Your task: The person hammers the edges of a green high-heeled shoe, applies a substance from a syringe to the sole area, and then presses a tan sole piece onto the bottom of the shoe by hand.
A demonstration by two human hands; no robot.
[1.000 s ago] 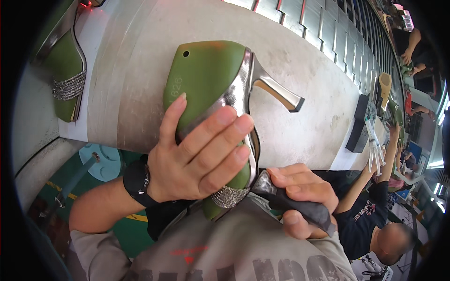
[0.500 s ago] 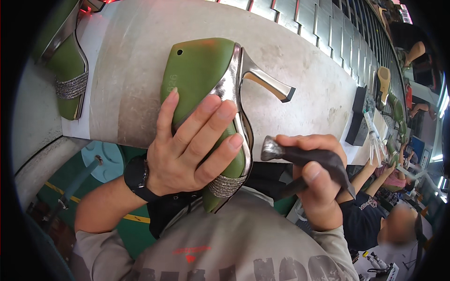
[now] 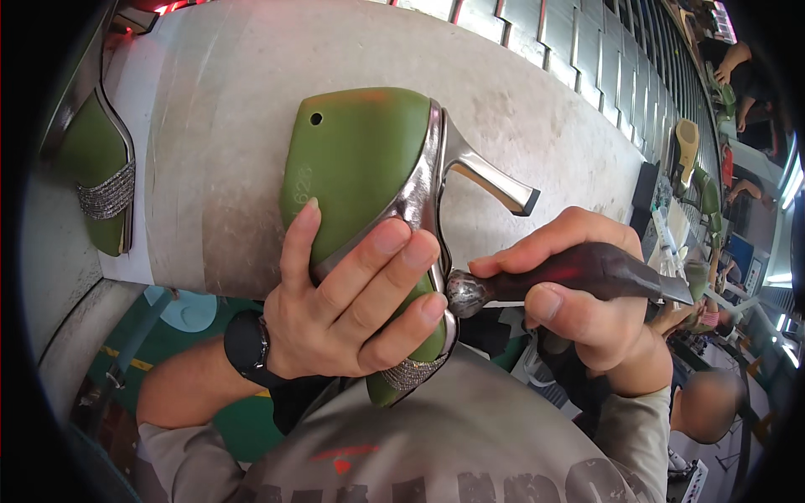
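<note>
A high-heeled sandal [image 3: 411, 208] with a metallic upper and a sparkly strap [image 3: 411, 374] lies on its side, fitted on a green shoe last [image 3: 360, 138]. Its slim heel [image 3: 490, 180] points right. My left hand [image 3: 344, 310] grips last and sandal from the left, fingers laid across the side, hiding part of the front. In my right hand [image 3: 587, 293] is a dark shoemaker's hammer [image 3: 587, 272], held close to its head. The hammer's rounded metal face [image 3: 466, 293] meets the sole edge, just right of my left fingertips.
Another sandal on a green last [image 3: 105, 180] stands at the left. Beneath my work is a pale worktop [image 3: 226, 151]; a slatted metal conveyor [image 3: 579, 59] runs along the far side. At the right are a dark block [image 3: 644, 189], loose shoe parts and a person [image 3: 708, 407].
The hammer has swung left and turned, so its face now reaches the sole edge; before, a gap showed. Sandal and last have shifted slightly toward me in the picture, still under my left hand.
</note>
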